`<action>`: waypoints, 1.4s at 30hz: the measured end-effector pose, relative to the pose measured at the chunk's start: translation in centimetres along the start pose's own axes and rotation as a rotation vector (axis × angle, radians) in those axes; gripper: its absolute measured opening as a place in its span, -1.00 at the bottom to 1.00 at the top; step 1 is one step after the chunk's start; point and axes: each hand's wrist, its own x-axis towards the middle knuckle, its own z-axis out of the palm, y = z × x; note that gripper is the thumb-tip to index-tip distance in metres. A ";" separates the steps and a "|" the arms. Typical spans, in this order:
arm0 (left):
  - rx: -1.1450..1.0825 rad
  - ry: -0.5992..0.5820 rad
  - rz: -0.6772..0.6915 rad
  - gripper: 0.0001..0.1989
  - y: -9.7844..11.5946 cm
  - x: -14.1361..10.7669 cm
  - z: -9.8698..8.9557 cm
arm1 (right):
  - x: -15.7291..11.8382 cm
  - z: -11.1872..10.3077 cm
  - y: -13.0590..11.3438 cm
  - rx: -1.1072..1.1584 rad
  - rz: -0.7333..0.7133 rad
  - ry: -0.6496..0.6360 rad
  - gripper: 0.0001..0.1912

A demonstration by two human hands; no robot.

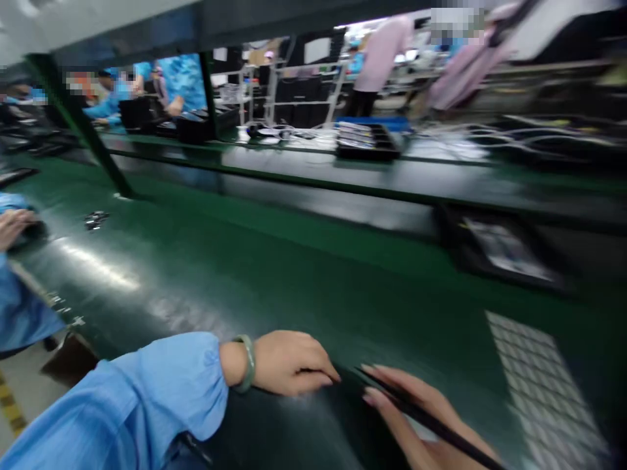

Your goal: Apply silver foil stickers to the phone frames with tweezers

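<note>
My left hand (296, 363), in a blue sleeve with a green bangle at the wrist, rests low over the green tabletop (235, 261). Its fingers are curled together, and whatever may be between their tips is too small to make out. Just to its right, my right hand (421, 411) grips a thin dark tool (441, 427) that slants from the fingertips down to the lower right. The tips of both hands are close but apart. A sheet with rows of small pale rectangular pieces (543, 385) lies right of my right hand.
A black tray (509, 248) with pale items sits at the back right, under a raised shelf (313, 196) bearing another tray (367, 139) and white cables. A green post (88, 130) stands at left. A co-worker's hand (14, 226) and small parts (95, 220) are at far left.
</note>
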 end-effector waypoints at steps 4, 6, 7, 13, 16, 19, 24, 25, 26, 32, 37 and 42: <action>0.004 0.005 0.043 -0.74 0.5 -0.7 0.2 | -0.5 -1.7 -4.0 0.022 -0.092 -0.021 -0.85; 0.037 0.021 0.063 -0.73 0.4 -1.0 0.3 | -1.0 -3.4 -3.8 -0.014 0.058 0.198 -0.84; 0.053 0.039 0.069 -0.73 0.3 -1.1 0.3 | -1.5 -4.5 -3.2 -0.027 0.150 0.366 -0.82; 0.147 0.075 0.169 -0.73 0.9 0.0 1.7 | -7.2 -11.1 2.3 0.352 0.640 1.005 -0.62; 0.137 -0.016 0.297 -0.73 2.4 2.5 3.8 | -9.8 -11.8 3.1 0.371 0.755 0.891 -0.57; 0.103 -0.092 0.385 -0.72 4.4 5.9 6.7 | -11.3 -11.2 3.2 0.396 0.792 0.857 -0.58; 0.133 -0.119 0.323 -0.49 7.7 10.9 11.7 | -12.4 -10.1 4.2 0.392 0.763 0.904 -0.54; 0.155 -0.127 0.280 -0.42 8.1 11.5 12.4 | -12.5 -9.9 4.4 0.372 0.742 0.925 -0.55; 0.175 -0.140 0.242 -0.37 8.3 11.9 13.0 | -12.6 -9.9 4.5 0.349 0.714 0.938 -0.57; 0.209 -0.203 0.203 -0.55 7.5 11.5 12.6 | -12.4 -10.2 3.6 0.085 0.657 0.643 -0.64; 0.031 -0.218 0.133 -0.72 6.7 10.4 10.5 | -11.8 -10.1 2.4 -0.029 0.594 0.294 -0.60; -0.250 -0.210 -0.043 -0.76 6.6 10.3 9.3 | -10.7 -8.7 1.8 0.086 0.588 0.206 -0.60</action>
